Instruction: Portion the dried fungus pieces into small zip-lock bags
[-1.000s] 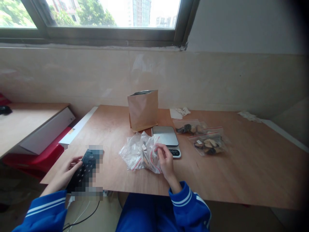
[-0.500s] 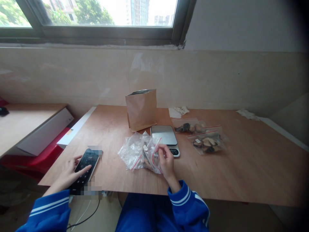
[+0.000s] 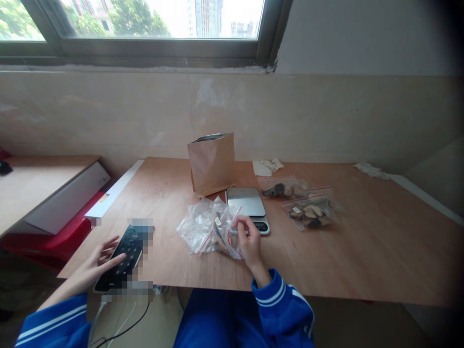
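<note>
On the worktop [image 3: 344, 261], before the scale [image 3: 246, 200], your right hand [image 3: 249, 239] pinches the clear bag [image 3: 220, 238] by its edge. Your left hand [image 3: 94, 263], fingers loose, extends a thumb over the phone [image 3: 119, 266]; step judged: phone input. Next move likely calls for a precise thumb. Pouch [image 3: 212, 164] stands behind; filled bags [image 3: 310, 216] lie right. Loose plastic [image 3: 194, 224] crowds the scale's near-left corner.

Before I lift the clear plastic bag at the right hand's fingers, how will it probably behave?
The clear plastic bag will probably sag and fold, since its thin film looks crumpled. It may slip in the fingers, as its surface looks glossy. The pieces inside could slide toward a corner, because the bag looks loose around them.
</note>
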